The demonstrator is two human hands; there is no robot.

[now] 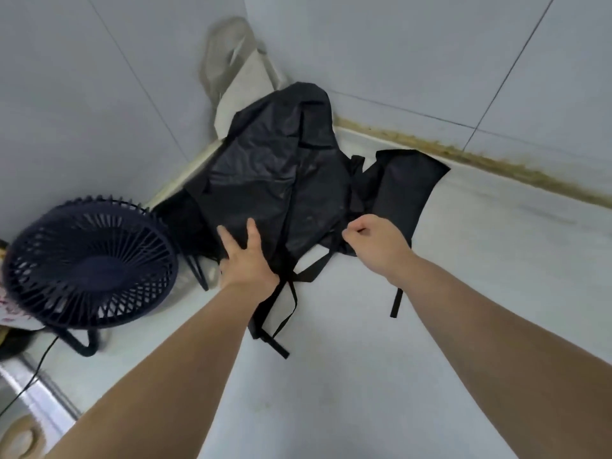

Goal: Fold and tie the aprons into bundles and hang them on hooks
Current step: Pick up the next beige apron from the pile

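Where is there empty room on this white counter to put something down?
Bare white counter lies between the left forearm and right forearm, below the black straps, and beyond the right forearm up to the stained wall seam. The corner is crowded: crumpled black apron heap, folded black bundle, dark blue round fan.

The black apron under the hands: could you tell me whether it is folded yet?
Not yet. The black apron lies loosely crumpled, its straps trailing untied; the left hand presses it, the right hand pinches it.
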